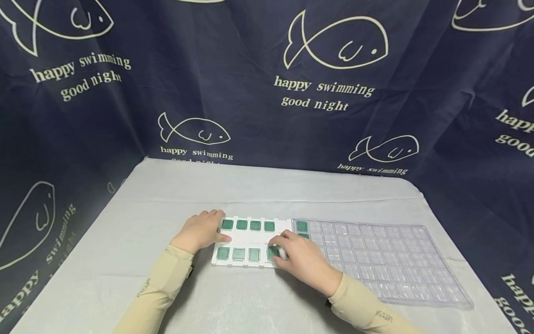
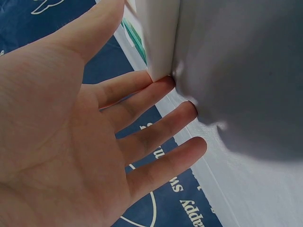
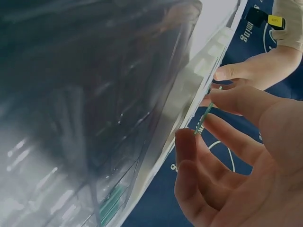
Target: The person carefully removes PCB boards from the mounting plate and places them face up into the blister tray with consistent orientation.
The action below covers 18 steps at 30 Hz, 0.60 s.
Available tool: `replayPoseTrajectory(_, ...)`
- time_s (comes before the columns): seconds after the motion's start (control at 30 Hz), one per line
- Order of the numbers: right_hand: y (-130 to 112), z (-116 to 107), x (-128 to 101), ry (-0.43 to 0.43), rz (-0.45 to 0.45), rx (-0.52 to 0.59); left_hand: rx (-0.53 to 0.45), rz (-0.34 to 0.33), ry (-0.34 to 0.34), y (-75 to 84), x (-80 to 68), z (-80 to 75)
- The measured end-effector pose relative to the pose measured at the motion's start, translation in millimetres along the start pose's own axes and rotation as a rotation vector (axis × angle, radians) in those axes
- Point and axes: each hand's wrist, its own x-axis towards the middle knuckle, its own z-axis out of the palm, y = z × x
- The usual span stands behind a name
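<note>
A white tray (image 1: 248, 239) on the table carries two rows of small green circuit boards (image 1: 255, 225). My left hand (image 1: 201, 230) holds its left end, the thumb over the top; in the left wrist view the index and middle fingertips touch its corner, the other fingers (image 2: 163, 168) spread out straight. At the right end of the near row, my right hand (image 1: 306, 260) pinches a green circuit board (image 1: 272, 252) by its edges between thumb and fingers. The right wrist view shows this circuit board (image 3: 204, 116) edge-on, close over the tray.
A clear plastic compartment tray (image 1: 388, 260) lies directly right of the white tray. In its leftmost column sit green circuit boards (image 1: 302, 226), partly hidden by my right hand. A dark fish-print curtain (image 1: 258, 93) borders the table (image 1: 200, 185) at the back and sides.
</note>
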Motion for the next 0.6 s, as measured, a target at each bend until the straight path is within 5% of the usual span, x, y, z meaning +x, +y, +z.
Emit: replayPoseTrajectory(0.6,7.3,-4.1,-5.5,-0.006,0.050,0.020,0.003,0.010,0.007,-0.8,-1.3,-0.4)
